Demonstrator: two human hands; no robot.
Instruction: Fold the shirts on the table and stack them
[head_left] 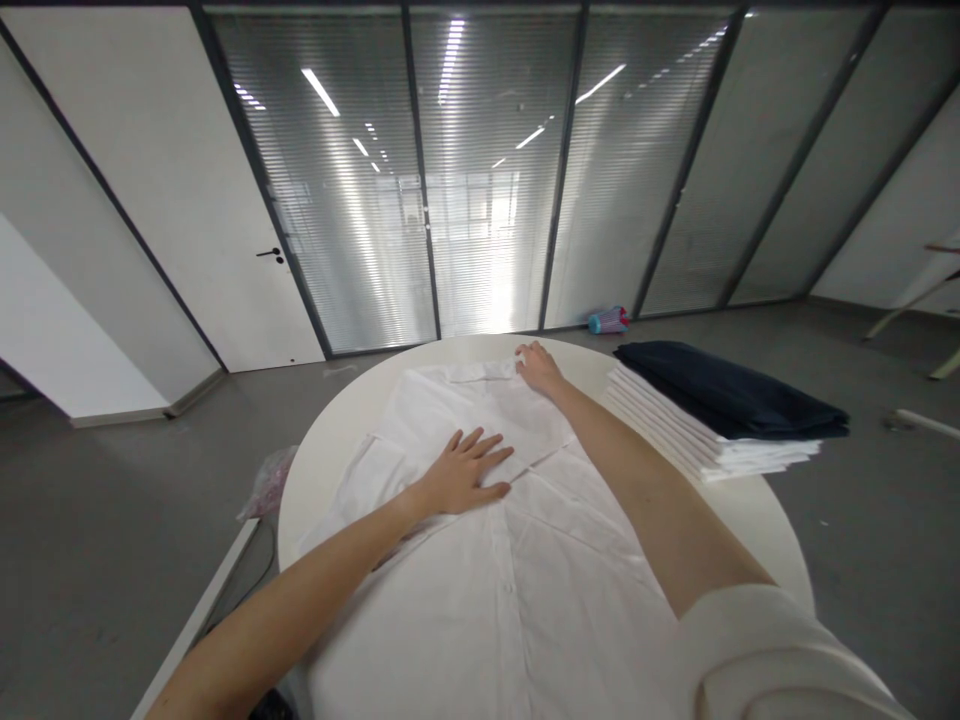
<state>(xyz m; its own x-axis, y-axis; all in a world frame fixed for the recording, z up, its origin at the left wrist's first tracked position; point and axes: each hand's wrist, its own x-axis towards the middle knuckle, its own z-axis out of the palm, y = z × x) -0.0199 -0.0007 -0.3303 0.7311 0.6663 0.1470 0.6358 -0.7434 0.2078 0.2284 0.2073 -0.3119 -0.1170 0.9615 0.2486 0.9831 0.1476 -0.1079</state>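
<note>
A white button-up shirt (577,590) lies spread over the round white table (330,430), its collar at the far side and its button placket running toward me. My left hand (469,474) rests flat on the middle of the shirt with fingers spread. At the far right end of the collar, my right hand (538,368) has its fingers bent and closed on the shirt's edge. Some wrinkles run across the cloth between and below my hands.
To the right on the table sits a stack of folded white garments (675,425) with dark navy folded cloth (727,388) on top. A clear plastic bag (270,482) is on the floor at left. Beyond stand glass partitions and a door (225,200); a blue-and-pink item (608,320) lies by the glass.
</note>
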